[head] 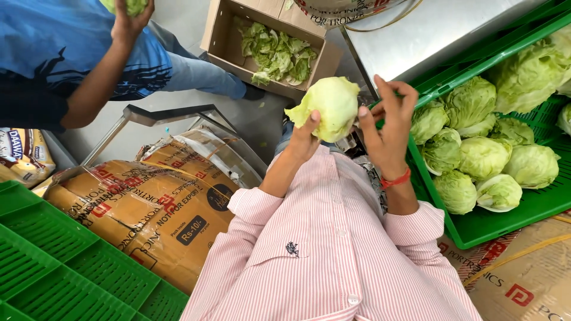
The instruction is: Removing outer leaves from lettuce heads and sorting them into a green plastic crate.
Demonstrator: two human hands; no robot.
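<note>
The person in the pink striped shirt (333, 249) holds a pale green lettuce head (333, 107) up in front of the chest. The left hand (306, 134) grips it from below, fingers closed around its underside with the thumb pressed on the near face. The right hand (389, 122), just right of the head, has its fingers loosely spread and curled toward its side, touching or nearly touching an outer leaf; it clamps on nothing that shows.

Right of the lettuce head, a green crate (505, 217) holds many more heads (482, 157), crowded together. Beyond the lettuce head, an open cardboard box (223, 35) on the floor holds loose leaves (276, 53), so by the look of it trimming is well under way, though how many crate heads are already stripped cannot be told. Far left of the lettuce head, a co-worker's hand (131, 18) grips another head.
</note>
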